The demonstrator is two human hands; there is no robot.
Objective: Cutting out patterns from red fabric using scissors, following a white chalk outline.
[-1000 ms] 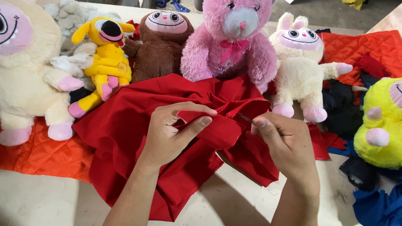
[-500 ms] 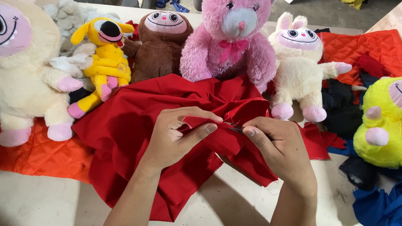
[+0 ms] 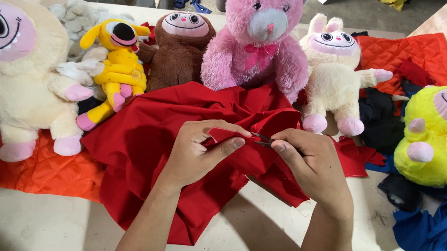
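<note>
A large red cloth [image 3: 145, 136] lies bunched on the pale table [image 3: 258, 231]. My left hand [image 3: 201, 152] pinches a fold of the cloth between thumb and fingers and lifts it slightly. My right hand [image 3: 311, 164] grips a small dark metal tool, likely scissors or snips [image 3: 261, 139], whose tip meets the fold held by the left hand. The two hands sit close together over the middle of the cloth.
Plush toys line the back: a cream one [image 3: 20, 71], a yellow one [image 3: 113, 62], a brown one [image 3: 179, 50], a pink bear [image 3: 260, 40], a white bunny [image 3: 335, 75], a yellow-green one [image 3: 440, 133]. Orange quilted fabric [image 3: 39, 171] lies left, blue cloth [image 3: 434, 231] right.
My right hand has moved left toward my left hand, bringing the tool's tip to the pinched fold. The left hand has raised the fold a little.
</note>
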